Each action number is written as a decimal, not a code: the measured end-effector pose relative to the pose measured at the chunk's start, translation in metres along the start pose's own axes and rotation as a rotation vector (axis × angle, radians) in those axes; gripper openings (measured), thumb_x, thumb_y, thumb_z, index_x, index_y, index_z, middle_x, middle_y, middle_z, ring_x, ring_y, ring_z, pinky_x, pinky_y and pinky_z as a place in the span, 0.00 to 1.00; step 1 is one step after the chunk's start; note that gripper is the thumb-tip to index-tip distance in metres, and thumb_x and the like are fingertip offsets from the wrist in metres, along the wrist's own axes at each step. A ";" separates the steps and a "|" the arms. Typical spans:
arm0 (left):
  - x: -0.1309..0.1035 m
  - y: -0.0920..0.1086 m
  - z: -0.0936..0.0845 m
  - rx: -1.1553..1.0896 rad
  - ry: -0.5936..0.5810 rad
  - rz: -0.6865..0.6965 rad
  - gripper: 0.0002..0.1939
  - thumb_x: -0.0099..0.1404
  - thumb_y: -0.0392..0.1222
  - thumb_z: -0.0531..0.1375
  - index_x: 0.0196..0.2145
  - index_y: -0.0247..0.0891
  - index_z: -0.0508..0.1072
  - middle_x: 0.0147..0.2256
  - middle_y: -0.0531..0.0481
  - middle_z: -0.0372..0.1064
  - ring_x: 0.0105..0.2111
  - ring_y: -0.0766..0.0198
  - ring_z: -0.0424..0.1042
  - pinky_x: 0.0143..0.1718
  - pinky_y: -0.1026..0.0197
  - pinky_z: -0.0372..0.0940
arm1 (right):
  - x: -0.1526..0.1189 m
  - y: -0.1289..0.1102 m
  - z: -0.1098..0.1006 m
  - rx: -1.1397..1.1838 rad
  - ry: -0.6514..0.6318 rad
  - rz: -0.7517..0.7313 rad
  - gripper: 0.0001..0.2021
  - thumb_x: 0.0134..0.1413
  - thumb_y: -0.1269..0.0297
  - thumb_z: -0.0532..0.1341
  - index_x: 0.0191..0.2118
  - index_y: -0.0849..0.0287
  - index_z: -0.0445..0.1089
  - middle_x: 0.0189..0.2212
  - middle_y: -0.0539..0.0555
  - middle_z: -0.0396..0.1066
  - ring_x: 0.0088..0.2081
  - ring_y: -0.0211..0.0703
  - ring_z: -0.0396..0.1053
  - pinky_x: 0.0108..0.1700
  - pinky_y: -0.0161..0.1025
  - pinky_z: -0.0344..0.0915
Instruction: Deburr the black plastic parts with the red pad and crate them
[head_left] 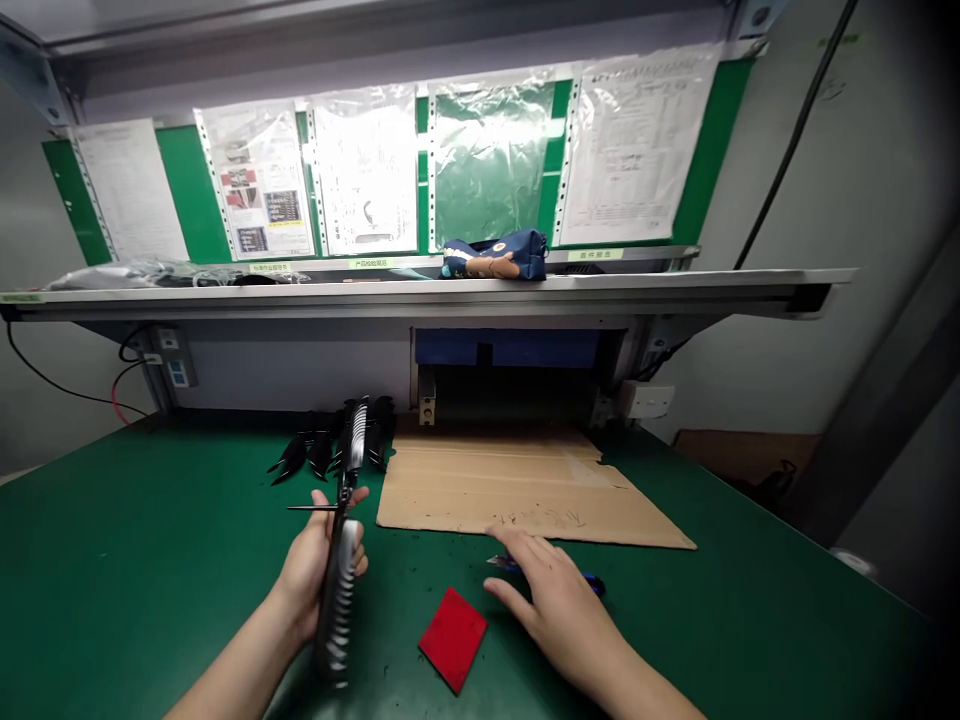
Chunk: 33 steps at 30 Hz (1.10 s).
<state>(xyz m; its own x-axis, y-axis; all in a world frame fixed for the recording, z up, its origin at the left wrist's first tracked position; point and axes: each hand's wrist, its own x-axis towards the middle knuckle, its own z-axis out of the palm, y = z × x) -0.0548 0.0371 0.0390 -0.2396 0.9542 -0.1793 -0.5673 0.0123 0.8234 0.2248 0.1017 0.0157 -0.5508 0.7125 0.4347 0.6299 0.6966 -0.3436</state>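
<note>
Toward the near edge of the workbench [165,580], the left hand [306,560] is closed around the middle of a ribbed black part [337,605], which could pivot if that grip slackened. The right hand [551,590], fingers loosely spread (apparently holding nothing), lies over a blue-handled pointed tool [595,584], whose bare tip could prick the thumb. Between the hands, a red square [453,638]; beyond, a cardboard sheet [487,480] obstructs, with dark pieces [322,445] near the far edge.
</note>
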 end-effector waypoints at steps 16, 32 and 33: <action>0.012 -0.034 -0.031 -0.133 -0.526 -0.471 0.20 0.67 0.53 0.52 0.50 0.40 0.69 0.16 0.58 0.55 0.13 0.70 0.52 0.22 0.63 0.51 | 0.025 -0.063 -0.003 0.153 -0.284 -0.146 0.16 0.66 0.64 0.56 0.57 0.49 0.60 0.50 0.55 0.60 0.49 0.48 0.62 0.50 0.42 0.67; -0.014 -0.045 -0.030 -0.063 -0.625 -0.636 0.25 0.65 0.57 0.53 0.18 0.35 0.63 0.16 0.56 0.51 0.15 0.70 0.53 0.28 0.60 0.55 | 0.033 -0.060 0.032 0.167 -0.130 -0.459 0.17 0.72 0.62 0.43 0.58 0.58 0.60 0.56 0.63 0.52 0.54 0.54 0.55 0.52 0.51 0.61; -0.014 -0.046 -0.031 -0.071 -0.638 -0.646 0.25 0.65 0.57 0.52 0.18 0.35 0.63 0.16 0.56 0.50 0.15 0.70 0.53 0.29 0.60 0.56 | 0.033 -0.058 0.031 0.168 -0.108 -0.460 0.17 0.71 0.65 0.43 0.58 0.58 0.60 0.56 0.63 0.53 0.54 0.54 0.55 0.52 0.51 0.61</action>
<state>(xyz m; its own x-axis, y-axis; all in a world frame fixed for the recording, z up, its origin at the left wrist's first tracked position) -0.0501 0.0140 -0.0135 0.6113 0.7525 -0.2452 -0.4918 0.6039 0.6273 0.1528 0.0871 0.0241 -0.8095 0.3273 0.4874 0.2169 0.9382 -0.2698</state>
